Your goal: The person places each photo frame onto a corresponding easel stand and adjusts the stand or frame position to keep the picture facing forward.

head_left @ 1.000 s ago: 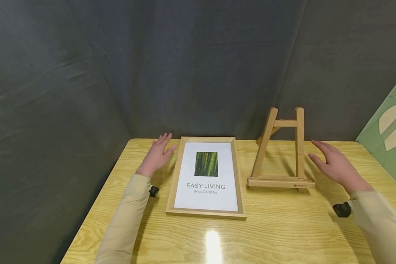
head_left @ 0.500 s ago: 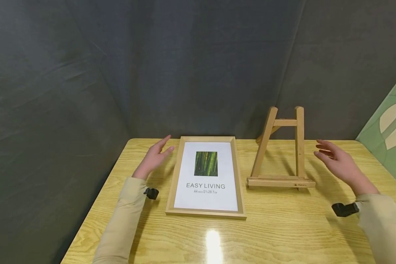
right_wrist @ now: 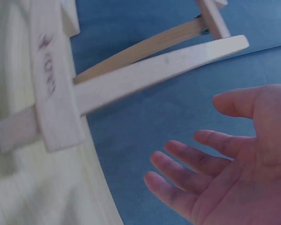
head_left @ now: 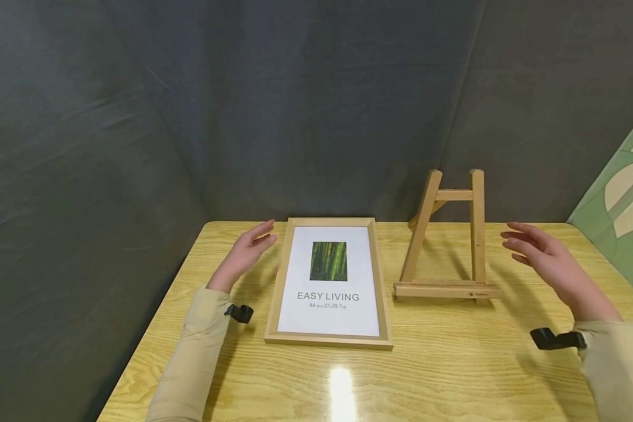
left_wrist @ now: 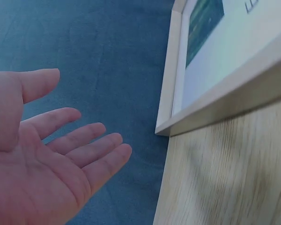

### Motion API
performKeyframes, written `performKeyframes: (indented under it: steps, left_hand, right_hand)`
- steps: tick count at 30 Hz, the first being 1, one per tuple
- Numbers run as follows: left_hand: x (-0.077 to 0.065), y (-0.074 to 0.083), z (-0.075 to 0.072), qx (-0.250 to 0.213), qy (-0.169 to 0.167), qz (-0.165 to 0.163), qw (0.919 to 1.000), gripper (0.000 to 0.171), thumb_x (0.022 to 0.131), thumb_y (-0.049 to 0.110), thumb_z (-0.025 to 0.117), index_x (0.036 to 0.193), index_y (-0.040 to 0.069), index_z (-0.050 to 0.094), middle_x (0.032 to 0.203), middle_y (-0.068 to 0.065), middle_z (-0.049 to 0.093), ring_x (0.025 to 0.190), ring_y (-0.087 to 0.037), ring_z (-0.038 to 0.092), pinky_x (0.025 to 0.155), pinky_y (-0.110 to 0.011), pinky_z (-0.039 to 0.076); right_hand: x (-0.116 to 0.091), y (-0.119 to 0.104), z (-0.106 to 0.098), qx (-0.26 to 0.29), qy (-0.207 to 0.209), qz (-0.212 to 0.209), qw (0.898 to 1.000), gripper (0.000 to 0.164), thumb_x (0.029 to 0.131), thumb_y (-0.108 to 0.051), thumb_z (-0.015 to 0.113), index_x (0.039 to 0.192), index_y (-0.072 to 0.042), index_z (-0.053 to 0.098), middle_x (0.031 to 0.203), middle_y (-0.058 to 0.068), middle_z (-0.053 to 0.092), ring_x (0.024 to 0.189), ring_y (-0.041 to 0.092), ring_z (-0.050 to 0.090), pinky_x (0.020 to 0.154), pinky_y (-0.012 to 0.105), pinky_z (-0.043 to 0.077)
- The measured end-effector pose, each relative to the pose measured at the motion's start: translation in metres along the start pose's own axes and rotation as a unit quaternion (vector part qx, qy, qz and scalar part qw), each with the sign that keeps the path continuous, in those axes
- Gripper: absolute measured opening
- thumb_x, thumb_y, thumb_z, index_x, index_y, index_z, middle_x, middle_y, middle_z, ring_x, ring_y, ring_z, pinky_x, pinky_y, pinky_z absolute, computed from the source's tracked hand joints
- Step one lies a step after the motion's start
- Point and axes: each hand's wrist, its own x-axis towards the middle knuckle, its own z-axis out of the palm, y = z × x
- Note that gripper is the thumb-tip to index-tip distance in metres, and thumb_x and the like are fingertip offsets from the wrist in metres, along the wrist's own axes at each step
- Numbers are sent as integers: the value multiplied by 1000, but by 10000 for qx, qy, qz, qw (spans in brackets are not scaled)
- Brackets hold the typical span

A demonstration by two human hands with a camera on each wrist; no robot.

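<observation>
A light wooden picture frame (head_left: 272, 293) lies face up on the table, its white insert printed with "EASY LIVING" and a green bamboo photo. Just left of it, my left hand (head_left: 242, 255) hovers with relaxed fingers and holds nothing; in the left wrist view the palm faces the frame's edge (left_wrist: 225, 101). To the right stands a small wooden tabletop easel (head_left: 477, 240) with a ledge along its front. My right hand (head_left: 551, 261) is raised beside the easel, apart from it, fingers loosely bent around nothing. The right wrist view shows the easel's ledge (right_wrist: 56, 93) and leg left of my fingers.
The wood-grain table (head_left: 443, 369) reaches back to a dark curtain (head_left: 316, 117) right behind the frame and easel. A green and beige leaf-patterned panel (head_left: 628, 205) stands at the right edge. A small black device sits on each wrist.
Both hands have drawn back slightly: the left a little leftward from the frame, the right a little rightward from the easel. Their fingers have relaxed. Frame and easel stay in place.
</observation>
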Motion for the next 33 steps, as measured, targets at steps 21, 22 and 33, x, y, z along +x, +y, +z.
performKeyframes:
  steps: [21,22,33]
  left_hand:
    - [-9,11,5,-1794,-412,-348,9823,58,100,19,53,150,3,28,147,-22,34,133,-35,37,109,-47,31]
    - [-9,11,6,-1853,-435,-350,9811,58,100,19,53,150,3,28,148,-22,34,133,-34,37,109,-47,30]
    - [-14,18,10,-1839,-534,-330,9809,51,101,16,50,148,5,33,146,-20,39,130,-32,42,107,-45,35]
  right_hand:
    - [-16,-40,7,3564,-669,-1086,9256,35,105,-6,30,137,-3,45,128,3,60,110,16,61,86,23,51]
    - [-16,-43,9,3620,-687,-1114,9229,35,105,-6,30,137,-3,45,128,4,59,111,16,61,87,24,51]
    - [-17,-63,31,3633,-1036,-1390,9154,38,106,-5,25,140,9,34,134,9,55,116,19,57,90,27,50]
